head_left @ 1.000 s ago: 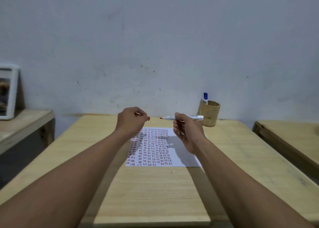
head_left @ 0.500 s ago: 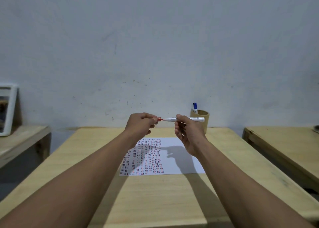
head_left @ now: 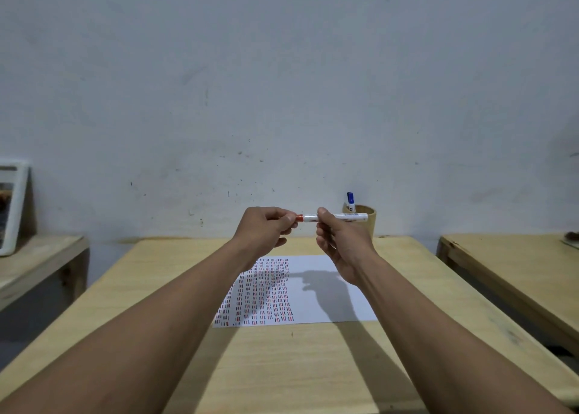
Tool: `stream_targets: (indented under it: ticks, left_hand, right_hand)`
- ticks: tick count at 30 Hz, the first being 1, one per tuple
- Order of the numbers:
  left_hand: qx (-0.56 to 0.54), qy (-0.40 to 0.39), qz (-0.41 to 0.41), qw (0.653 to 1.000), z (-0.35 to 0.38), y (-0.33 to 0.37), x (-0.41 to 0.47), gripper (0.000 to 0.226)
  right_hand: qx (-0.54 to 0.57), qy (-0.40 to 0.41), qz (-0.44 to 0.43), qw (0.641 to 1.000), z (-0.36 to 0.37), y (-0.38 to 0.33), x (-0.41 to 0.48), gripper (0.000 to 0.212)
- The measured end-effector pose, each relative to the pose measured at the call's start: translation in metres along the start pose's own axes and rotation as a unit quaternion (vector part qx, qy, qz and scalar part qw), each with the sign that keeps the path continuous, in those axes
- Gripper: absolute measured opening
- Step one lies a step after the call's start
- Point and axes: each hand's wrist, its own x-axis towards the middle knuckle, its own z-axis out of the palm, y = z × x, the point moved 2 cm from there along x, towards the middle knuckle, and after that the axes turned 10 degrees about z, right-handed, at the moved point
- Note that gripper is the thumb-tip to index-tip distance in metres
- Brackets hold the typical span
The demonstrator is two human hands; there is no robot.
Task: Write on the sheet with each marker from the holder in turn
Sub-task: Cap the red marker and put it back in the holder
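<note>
Red marker (head_left: 336, 217): held level above the sheet (head_left: 319, 288), long axis left-right.
Right hand (head_left: 340, 241): fingers pinching mid-barrel.
Left hand (head_left: 266, 230): fingers closed on red cap, at the tip end.
Holder (head_left: 366, 220): just beyond right fingers.

Both hands' grip on a red marker (head_left: 335, 217) level above the sheet (head_left: 316, 300)

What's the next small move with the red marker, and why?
Probably press the red cap fully home, then return the marker to the holder. The left hand pinches the cap at the marker's tip end, the right hand grips the barrel, and both are held above the sheet, not writing.
</note>
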Motion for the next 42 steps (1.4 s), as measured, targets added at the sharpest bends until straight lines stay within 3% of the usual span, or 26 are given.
stream_targets:
  ticks: [3, 6, 7, 11, 16, 19, 23, 27, 33, 36, 39, 42]
  left_hand:
    - [0.061, 0.008, 0.044, 0.997, 0.008, 0.002, 0.004, 0.014]
    - [0.115, 0.028, 0.081, 0.990, 0.015, 0.004, 0.009, 0.014]
    - [0.125, 0.032, 0.087, 0.988, 0.017, 0.005, 0.011, 0.013]
    - [0.135, 0.040, 0.105, 0.984, 0.026, 0.014, 0.021, 0.014]
    - [0.130, 0.016, 0.120, 0.984, 0.044, 0.022, 0.040, 0.015]
    - [0.121, -0.004, 0.123, 0.985, 0.059, 0.020, 0.052, 0.018]
    - [0.097, 0.000, 0.093, 0.991, 0.079, 0.004, 0.070, 0.023]
    - [0.141, -0.005, 0.080, 0.987, 0.101, -0.021, 0.084, 0.021]
    - [0.195, -0.072, 0.020, 0.978, 0.144, -0.063, 0.109, 0.077]
    - [0.209, -0.087, 0.004, 0.974, 0.162, -0.076, 0.120, 0.098]
    - [0.222, -0.090, -0.002, 0.971, 0.173, -0.085, 0.127, 0.099]
    - [0.220, -0.084, -0.007, 0.972, 0.180, -0.094, 0.132, 0.096]
  right_hand:
    - [0.043, 0.066, -0.015, 0.997, 0.004, -0.002, 0.002, 0.018]
    - [0.021, 0.124, -0.068, 0.990, 0.003, -0.007, 0.004, 0.063]
    - [-0.011, 0.126, -0.084, 0.988, 0.002, -0.009, 0.003, 0.068]
    - [-0.225, 0.119, -0.107, 0.961, -0.005, -0.020, 0.004, 0.023]
    - [-0.495, 0.103, -0.149, 0.850, -0.024, -0.033, 0.007, 0.008]
    - [-0.570, 0.133, -0.180, 0.791, -0.040, -0.041, 0.021, 0.010]
    - [-0.552, 0.161, -0.191, 0.796, -0.057, -0.063, 0.046, 0.018]
    - [-0.522, 0.198, -0.215, 0.801, -0.070, -0.090, 0.070, 0.026]
    - [-0.482, 0.241, -0.255, 0.803, -0.080, -0.123, 0.111, 0.021]
    - [-0.509, 0.232, -0.234, 0.795, -0.085, -0.124, 0.131, 0.018]
    - [-0.527, 0.210, -0.192, 0.801, -0.092, -0.114, 0.150, 0.002]
    - [-0.554, 0.192, -0.153, 0.796, -0.097, -0.103, 0.168, 0.003]
